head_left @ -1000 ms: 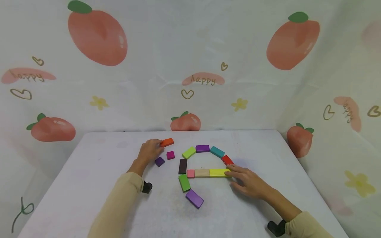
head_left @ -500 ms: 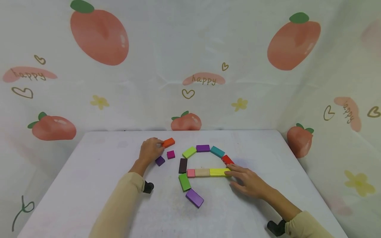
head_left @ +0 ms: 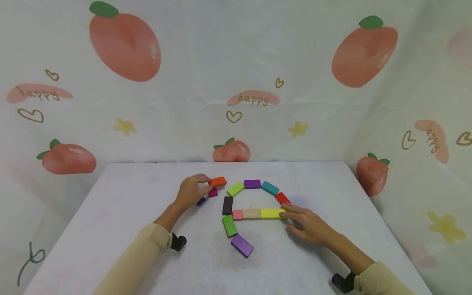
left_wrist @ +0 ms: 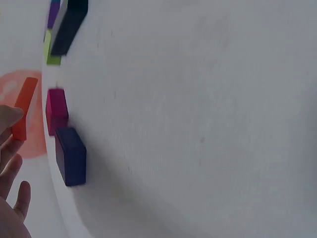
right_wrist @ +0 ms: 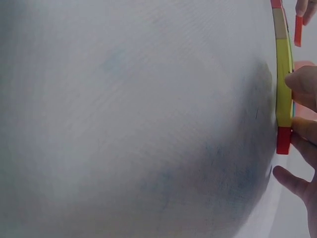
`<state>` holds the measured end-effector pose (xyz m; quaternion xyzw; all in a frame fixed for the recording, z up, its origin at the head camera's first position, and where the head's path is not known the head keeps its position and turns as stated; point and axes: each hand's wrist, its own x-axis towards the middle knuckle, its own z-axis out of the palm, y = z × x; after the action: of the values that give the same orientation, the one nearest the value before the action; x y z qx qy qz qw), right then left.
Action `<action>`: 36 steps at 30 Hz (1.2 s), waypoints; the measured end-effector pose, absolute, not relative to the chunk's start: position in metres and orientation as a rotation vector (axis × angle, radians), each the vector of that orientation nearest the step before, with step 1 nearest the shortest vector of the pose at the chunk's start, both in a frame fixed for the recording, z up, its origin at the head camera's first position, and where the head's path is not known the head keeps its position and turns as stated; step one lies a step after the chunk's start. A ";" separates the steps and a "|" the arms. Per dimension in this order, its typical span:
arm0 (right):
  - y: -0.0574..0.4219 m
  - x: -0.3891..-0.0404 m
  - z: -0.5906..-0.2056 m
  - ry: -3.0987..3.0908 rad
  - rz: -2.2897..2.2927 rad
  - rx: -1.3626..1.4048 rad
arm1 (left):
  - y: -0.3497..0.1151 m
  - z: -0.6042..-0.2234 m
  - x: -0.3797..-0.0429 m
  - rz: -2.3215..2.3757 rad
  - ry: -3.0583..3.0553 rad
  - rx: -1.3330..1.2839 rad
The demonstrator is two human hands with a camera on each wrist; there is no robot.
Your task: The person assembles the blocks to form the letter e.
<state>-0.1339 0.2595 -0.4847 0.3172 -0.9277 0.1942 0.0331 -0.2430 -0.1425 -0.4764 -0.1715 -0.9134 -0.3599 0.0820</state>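
My left hand [head_left: 191, 191] pinches an orange block [head_left: 218, 182] at one end, held up off the table in the left wrist view. Just below it lie a magenta block [left_wrist: 57, 110] and a dark purple block [left_wrist: 72, 157], both partly covered by the hand in the head view. On the right, my right hand [head_left: 307, 223] lies with its fingers spread loosely at the end of a yellow block [head_left: 272, 213] and by a red block [head_left: 282, 198]. Whether those fingertips press or only touch is hard to tell.
An arc of blocks runs from lime green [head_left: 235, 189] through purple [head_left: 252, 184] and teal [head_left: 270, 187]. A black block [head_left: 228, 205], a green block [head_left: 229, 226] and a purple block [head_left: 242, 245] curve down. Pink [head_left: 237, 214] and beige [head_left: 251, 214] blocks join the yellow one.
My left hand has moved right and slightly nearer with the orange block, now covering part of the magenta and dark purple blocks. The right hand stays in place.
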 end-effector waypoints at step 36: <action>0.258 -0.134 -0.484 -2.912 0.619 0.919 | -0.047 -0.482 -0.118 -1.166 -2.629 -1.291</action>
<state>-0.1335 0.2584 -0.4840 0.2950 -0.9345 0.1987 0.0128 -0.1177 -0.0473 -0.4817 -0.4097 -0.8339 -0.3699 -0.0054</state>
